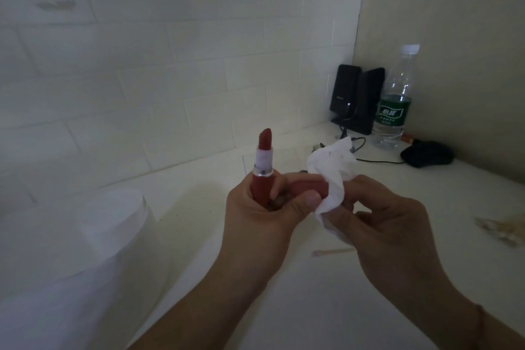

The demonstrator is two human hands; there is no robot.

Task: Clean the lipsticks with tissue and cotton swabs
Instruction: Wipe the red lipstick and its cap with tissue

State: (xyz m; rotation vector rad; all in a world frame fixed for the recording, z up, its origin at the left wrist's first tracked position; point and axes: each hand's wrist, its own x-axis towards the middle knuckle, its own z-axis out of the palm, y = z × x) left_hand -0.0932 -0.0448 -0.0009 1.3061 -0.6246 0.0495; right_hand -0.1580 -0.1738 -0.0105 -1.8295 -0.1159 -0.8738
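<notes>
Head view over a white tabletop (326, 307) set against a white brick-patterned wall (170, 65). The left hand (255, 216) is gripping the red cylindrical base of an uncapped red lipstick (262, 167), its fingers curling round the tube and holding it upright above the table; the red bullet is standing exposed above a pale inner sleeve and a silver metal ring. The thumb of the same hand is pressing against a second red rounded piece, apparently the red lipstick cap (309, 187), which is lying sideways between the two hands. The right hand (389, 230) is pinching a crumpled white tissue (332, 176), fingers curling round its lower end; the tissue is draping over the right end of the cap and is carrying a few small dark specks near its top. A cotton swab with a pale wooden stick (332, 252) is lying on the tabletop below the hands, apart from both. A white paper roll (113, 224) is standing at the left, blurred. In the far right corner, two black upright speakers (356, 98) are standing beside a clear plastic water bottle with a green label (393, 99), with a black computer mouse (426, 154) and its thin black cable (377, 161) just in front.
</notes>
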